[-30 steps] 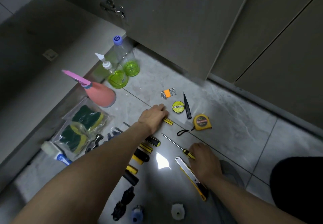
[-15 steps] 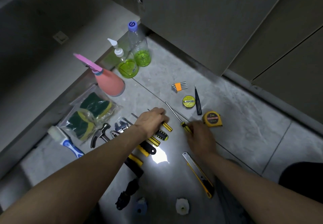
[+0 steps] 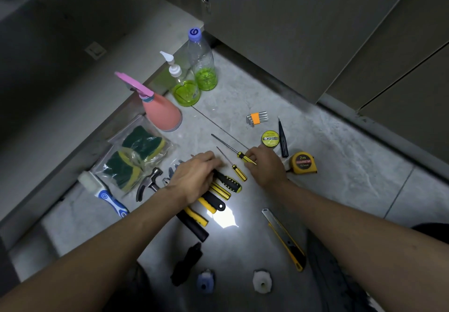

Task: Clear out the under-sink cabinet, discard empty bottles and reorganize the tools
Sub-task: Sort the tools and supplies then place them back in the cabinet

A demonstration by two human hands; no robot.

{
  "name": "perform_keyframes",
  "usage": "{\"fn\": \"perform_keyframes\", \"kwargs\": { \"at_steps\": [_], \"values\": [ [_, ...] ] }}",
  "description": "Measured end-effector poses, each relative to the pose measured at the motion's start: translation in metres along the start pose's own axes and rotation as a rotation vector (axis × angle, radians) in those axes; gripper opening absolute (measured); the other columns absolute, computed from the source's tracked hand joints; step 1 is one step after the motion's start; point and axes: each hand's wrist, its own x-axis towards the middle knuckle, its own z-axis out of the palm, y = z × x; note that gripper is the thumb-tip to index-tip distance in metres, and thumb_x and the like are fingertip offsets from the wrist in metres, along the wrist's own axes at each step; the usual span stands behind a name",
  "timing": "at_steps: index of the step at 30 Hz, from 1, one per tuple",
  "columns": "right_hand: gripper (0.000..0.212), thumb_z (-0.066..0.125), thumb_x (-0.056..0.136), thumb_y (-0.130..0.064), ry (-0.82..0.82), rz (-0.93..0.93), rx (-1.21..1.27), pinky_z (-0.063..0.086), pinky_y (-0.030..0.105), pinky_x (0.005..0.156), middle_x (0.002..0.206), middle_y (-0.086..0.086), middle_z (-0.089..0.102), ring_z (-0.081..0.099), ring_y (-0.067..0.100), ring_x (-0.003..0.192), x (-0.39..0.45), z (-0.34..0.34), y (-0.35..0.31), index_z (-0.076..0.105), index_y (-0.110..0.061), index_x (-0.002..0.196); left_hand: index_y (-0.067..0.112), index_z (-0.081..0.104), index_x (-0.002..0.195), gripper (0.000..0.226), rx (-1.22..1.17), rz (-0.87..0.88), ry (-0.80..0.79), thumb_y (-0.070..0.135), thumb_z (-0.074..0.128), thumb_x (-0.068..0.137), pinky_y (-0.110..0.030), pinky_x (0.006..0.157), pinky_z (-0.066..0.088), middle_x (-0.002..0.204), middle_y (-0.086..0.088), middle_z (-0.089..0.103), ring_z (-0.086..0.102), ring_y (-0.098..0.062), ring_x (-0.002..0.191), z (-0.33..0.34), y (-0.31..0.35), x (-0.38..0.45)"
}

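Two hands work a row of tools on the grey floor tiles before the open under-sink cabinet. Far left of my grip lie a blue-handled brush (image 3: 107, 196) and a bag of green-and-yellow sponges (image 3: 136, 156); beyond them stand a pink spray bottle (image 3: 161, 112) and two clear bottles (image 3: 194, 78) with green liquid at the bottom. A hammer (image 3: 149, 181) lies just left of my left hand (image 3: 194, 178), which rests palm-down, fingers loosely curled, on the black-and-yellow handles (image 3: 218, 190); I cannot tell whether it grips any. Between my hands lies a small yellow screwdriver (image 3: 237, 169). My right hand (image 3: 266, 165) pinches the yellow handle of the long screwdriver (image 3: 243, 156), its shaft pointing away to the upper left. Beyond that grip sit hex keys (image 3: 257, 118) and a tape roll (image 3: 270, 137); just right, a black probe (image 3: 283, 139) and a yellow tape measure (image 3: 303, 163). Nearer me lies a utility knife (image 3: 284, 238).
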Motion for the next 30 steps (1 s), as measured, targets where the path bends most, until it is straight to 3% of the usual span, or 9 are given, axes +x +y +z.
{"fn": "perform_keyframes", "kwargs": {
  "at_steps": [7,11,14,17,21,26,28,30],
  "values": [
    [0.021,0.068,0.090,-0.027,0.026,0.025,0.027,0.051,0.038,0.078,0.106,0.005,0.060,0.059,0.023,0.098,-0.004,-0.005,-0.003,0.068,-0.014,0.106,0.033,0.056,0.131,0.046,-0.043,-0.183,-0.035,0.014,0.056,0.090,-0.032,0.072,0.048,0.115,0.010,0.052,0.053,-0.016,0.109,0.005,-0.004,-0.039],
    [0.013,0.059,0.087,-0.030,0.202,0.035,0.071,0.045,0.032,0.063,0.086,-0.004,0.063,0.060,0.022,0.085,0.000,-0.023,-0.006,0.064,-0.019,0.081,0.031,0.060,0.123,0.035,-0.076,-0.174,0.017,0.019,0.054,0.091,-0.029,0.071,0.043,0.112,0.011,0.053,0.056,-0.016,0.105,0.001,0.001,-0.021],
    [0.019,0.047,0.086,-0.025,0.377,0.068,0.014,0.049,0.040,0.071,0.098,0.001,0.063,0.055,0.025,0.099,0.007,-0.043,0.003,0.064,-0.019,0.092,0.030,0.061,0.123,0.036,-0.122,-0.147,0.063,0.019,0.051,0.090,-0.033,0.076,0.047,0.113,0.008,0.054,0.056,-0.018,0.108,0.000,0.004,0.025],
    [0.026,0.050,0.082,-0.010,0.341,0.187,-0.098,0.048,0.041,0.074,0.111,0.002,0.057,0.048,0.026,0.111,0.015,-0.055,0.021,0.061,-0.019,0.104,0.027,0.061,0.122,0.032,-0.106,-0.111,0.102,0.022,0.053,0.092,-0.039,0.083,0.049,0.119,0.003,0.053,0.051,-0.021,0.116,0.001,0.008,0.083],
    [0.039,0.060,0.086,-0.020,0.191,0.265,-0.264,0.040,0.035,0.079,0.125,0.006,0.053,0.043,0.027,0.121,0.025,-0.061,0.032,0.056,-0.014,0.124,0.025,0.061,0.121,0.029,-0.080,-0.006,0.124,0.025,0.059,0.093,-0.043,0.083,0.050,0.120,0.001,0.050,0.048,-0.021,0.116,-0.002,0.014,0.150],
    [0.050,0.063,0.085,-0.041,0.346,0.359,-0.278,0.045,0.041,0.091,0.126,0.004,0.055,0.045,0.026,0.119,0.001,-0.065,0.045,0.054,-0.018,0.128,0.025,0.064,0.112,0.027,-0.128,0.212,0.184,0.032,0.066,0.086,-0.033,0.075,0.048,0.115,0.006,0.051,0.048,-0.014,0.111,-0.005,0.027,0.198],
    [0.068,0.069,0.078,-0.053,0.256,0.432,-0.267,0.046,0.042,0.094,0.128,0.004,0.051,0.043,0.027,0.123,-0.018,-0.062,0.051,0.047,-0.019,0.134,0.024,0.065,0.110,0.031,-0.105,0.394,0.095,0.037,0.071,0.082,-0.033,0.071,0.047,0.112,0.004,0.051,0.050,-0.015,0.106,0.004,0.041,0.200],
    [0.078,0.075,0.074,-0.056,0.160,0.487,-0.257,0.047,0.042,0.095,0.130,0.003,0.046,0.042,0.027,0.124,-0.035,-0.057,0.057,0.043,-0.023,0.138,0.023,0.063,0.115,0.041,0.025,0.461,-0.064,0.041,0.073,0.080,-0.036,0.077,0.049,0.115,0.002,0.050,0.049,-0.017,0.109,0.019,0.051,0.195]
  ]
}}
